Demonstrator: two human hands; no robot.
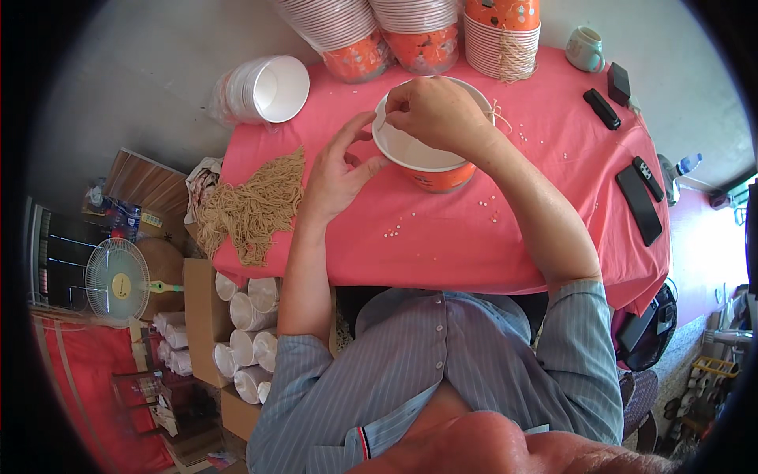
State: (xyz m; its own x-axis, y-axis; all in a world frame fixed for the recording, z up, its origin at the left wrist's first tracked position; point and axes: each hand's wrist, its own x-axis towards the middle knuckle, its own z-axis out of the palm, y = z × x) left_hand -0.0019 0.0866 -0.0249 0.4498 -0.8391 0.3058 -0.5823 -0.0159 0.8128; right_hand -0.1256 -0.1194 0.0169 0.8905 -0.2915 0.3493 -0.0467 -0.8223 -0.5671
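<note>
A white-lined orange paper bucket (440,180) stands upright on the table in front of me. My left hand (335,170) is at its left side, with index finger and thumb apart and both against the rim from outside. Across the bucket's mouth reaches my right hand (434,110), its fingers pinched together just inside the left wall. What that pinch holds, if anything, is too small to make out. A thin tan string (500,115) sticks out at the bucket's right rim. Left of my left forearm lies a loose pile of tan strings (257,207).
Stacked orange buckets (422,47) line the table's back, one stack topped with string (517,59). Wrapped white buckets (264,88) lie back left. A mug (585,49), black phone (639,204) and remote (647,178) sit right. Small white bits (392,232) dot the pink cloth (371,265).
</note>
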